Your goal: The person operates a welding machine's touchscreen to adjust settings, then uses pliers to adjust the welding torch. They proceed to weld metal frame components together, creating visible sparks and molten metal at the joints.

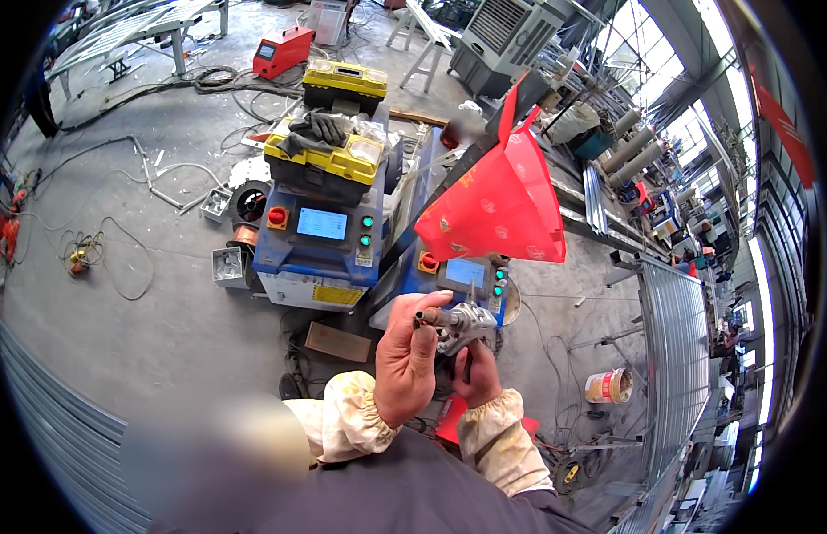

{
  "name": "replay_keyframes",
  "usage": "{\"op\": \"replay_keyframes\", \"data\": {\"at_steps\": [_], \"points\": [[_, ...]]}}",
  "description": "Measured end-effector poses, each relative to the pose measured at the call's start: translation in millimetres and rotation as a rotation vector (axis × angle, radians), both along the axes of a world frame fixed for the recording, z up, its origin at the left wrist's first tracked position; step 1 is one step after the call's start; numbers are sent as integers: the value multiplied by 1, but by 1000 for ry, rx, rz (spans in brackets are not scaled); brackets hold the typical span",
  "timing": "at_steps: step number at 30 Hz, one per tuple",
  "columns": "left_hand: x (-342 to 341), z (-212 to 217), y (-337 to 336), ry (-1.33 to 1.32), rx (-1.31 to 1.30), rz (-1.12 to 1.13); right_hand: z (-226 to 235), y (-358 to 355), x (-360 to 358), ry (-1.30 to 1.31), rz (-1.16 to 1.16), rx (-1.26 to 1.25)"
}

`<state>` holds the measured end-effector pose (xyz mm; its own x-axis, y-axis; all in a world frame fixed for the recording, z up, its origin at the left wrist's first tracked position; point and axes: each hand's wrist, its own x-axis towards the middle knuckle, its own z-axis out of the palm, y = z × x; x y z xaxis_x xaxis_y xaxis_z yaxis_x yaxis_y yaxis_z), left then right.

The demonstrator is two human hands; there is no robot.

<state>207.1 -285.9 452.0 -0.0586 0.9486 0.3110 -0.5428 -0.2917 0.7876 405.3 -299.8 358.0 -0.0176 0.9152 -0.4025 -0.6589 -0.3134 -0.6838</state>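
— Silvery metal, that tool (462, 322) in the middle: a torch-like head with a brownish tube sticking out to the left. Who has it?

— Both hands. The left hand (406, 356) has its grip closed around the tube end, thumb on top. The right hand (476, 372) holds the body from below, its grip closed on the handle. Both wrists end in cream-coloured sleeve cuffs, stained.

— Where does it sit in the scene?

— Held in the air in front of the person, just before two blue machines on the concrete floor (137, 329).

— Any labels on those?

— The left blue machine (317, 245) has a pale blue screen, a red knob on an orange square at its left, two green lights at its right, and a yellow rectangular label low on the front. The right blue machine (454, 271) shows a smaller screen and an orange square with a red knob. A red cone-shaped hood (502, 200) with faint pale marks hangs over it.

— Packages?

— A yellow-and-black toolbox (329, 165) sits on the left machine with dark gloves (317, 126) on top. A flat brown cardboard piece (338, 342) lies at the machine's foot, and a white bucket with an orange band (608, 386) lies on its side well to the right.
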Motion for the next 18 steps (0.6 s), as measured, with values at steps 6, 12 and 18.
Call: {"op": "replay_keyframes", "data": {"at_steps": [6,12,18], "points": [[0,-1,5,0,43,88,8,12,-11,-27,45,-84],[-8,-6,11,56,54,186,23,3,-36,-33,56,-162],[-17,2,5,-5,-94,105,-2,-2,-21,-76,81,-234]]}}
